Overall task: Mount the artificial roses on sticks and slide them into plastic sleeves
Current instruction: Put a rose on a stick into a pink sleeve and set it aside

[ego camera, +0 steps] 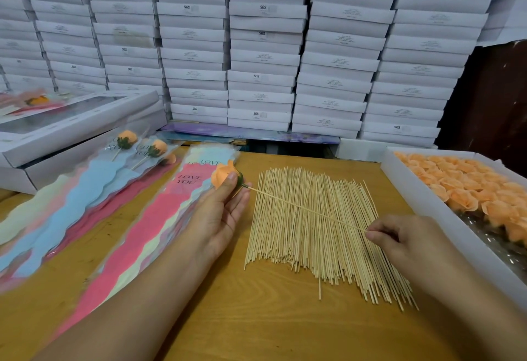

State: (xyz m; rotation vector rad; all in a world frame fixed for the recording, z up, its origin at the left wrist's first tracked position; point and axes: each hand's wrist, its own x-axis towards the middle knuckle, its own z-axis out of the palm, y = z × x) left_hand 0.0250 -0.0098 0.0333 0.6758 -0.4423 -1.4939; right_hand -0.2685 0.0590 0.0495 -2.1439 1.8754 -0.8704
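Note:
My left hand [219,212] holds an orange artificial rose [224,176] by its green base, just above the pink sleeves. A thin wooden stick [308,210] runs from that base to my right hand [405,236], which pinches its far end. Below the stick, many loose sticks [319,235] lie spread on the wooden table [256,318]. Pink "LOVE YOU" plastic sleeves [159,212] are stacked left of my left hand. Further left, blue and pink sleeves [71,206] hold finished roses [127,137].
A white tray [422,198] with several orange roses [467,186] stands at the right edge. Flat white boxes [71,129] sit at the back left. A wall of stacked white boxes [262,47] closes off the far side.

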